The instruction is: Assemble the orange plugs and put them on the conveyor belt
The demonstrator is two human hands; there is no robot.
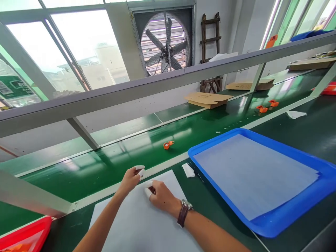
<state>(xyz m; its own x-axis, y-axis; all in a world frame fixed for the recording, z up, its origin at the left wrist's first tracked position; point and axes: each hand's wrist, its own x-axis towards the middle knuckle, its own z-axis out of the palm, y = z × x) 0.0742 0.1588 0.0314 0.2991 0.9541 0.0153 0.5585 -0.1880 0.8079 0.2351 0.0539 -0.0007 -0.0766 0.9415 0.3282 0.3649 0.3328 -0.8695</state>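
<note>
Left hand (133,178) and right hand (161,197), thumb and forefinger narrowly parted on each, are positioned at the near paper (147,224); the orange plug (166,146) lies farther off on the belt (136,150), left of the tray (273,226).

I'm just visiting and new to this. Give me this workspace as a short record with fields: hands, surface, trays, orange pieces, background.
Left hand: above the white paper's far edge, white covers on fingertips, nothing visibly held
Right hand: over the white paper, fingertips likewise covered, nothing visibly held
Right wrist: watch
Blue tray: right of the paper, lined with white sheets
Red tray: lower left, partly out of view
Nearest orange piece: on the green surface beyond the hands
Background: large fan, windows
</note>
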